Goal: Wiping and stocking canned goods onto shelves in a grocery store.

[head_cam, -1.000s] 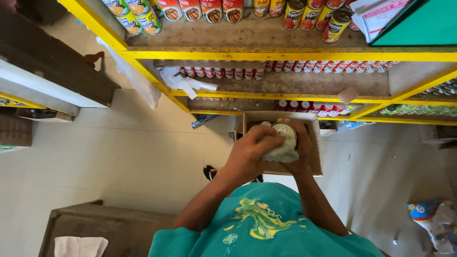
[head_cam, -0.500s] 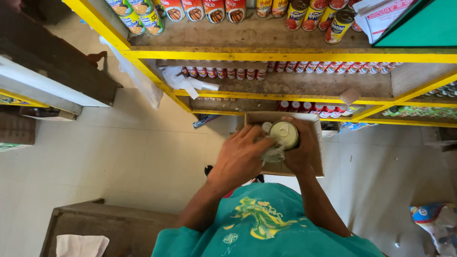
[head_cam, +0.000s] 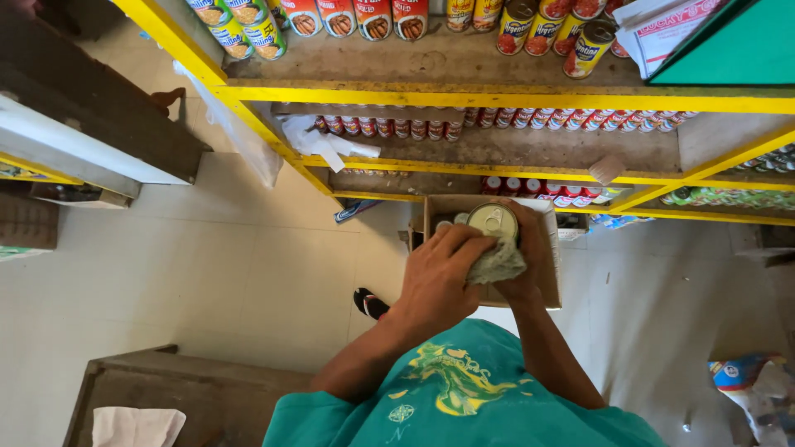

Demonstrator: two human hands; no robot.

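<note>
A tin can [head_cam: 493, 222] with a pale pull-tab lid is held upright over an open cardboard box [head_cam: 550, 273]. My right hand [head_cam: 530, 252] wraps around the can's right side. Against the can's side, just below the lid, my left hand [head_cam: 439, 277] presses a crumpled greyish cloth [head_cam: 499, 263]. Other can tops [head_cam: 447, 223] show inside the box at its left corner, mostly hidden by my hands.
Yellow-framed wooden shelves [head_cam: 497, 95] hold rows of cans on several levels ahead. The floor [head_cam: 207, 265] is pale tile. A low wooden bench [head_cam: 190, 389] with a white cloth [head_cam: 137, 426] sits lower left. A bag [head_cam: 737, 377] lies at lower right.
The cloth covered the can's top a second ago; my left hand has drawn it down onto the side, so the lid now shows. The can stays over the box.
</note>
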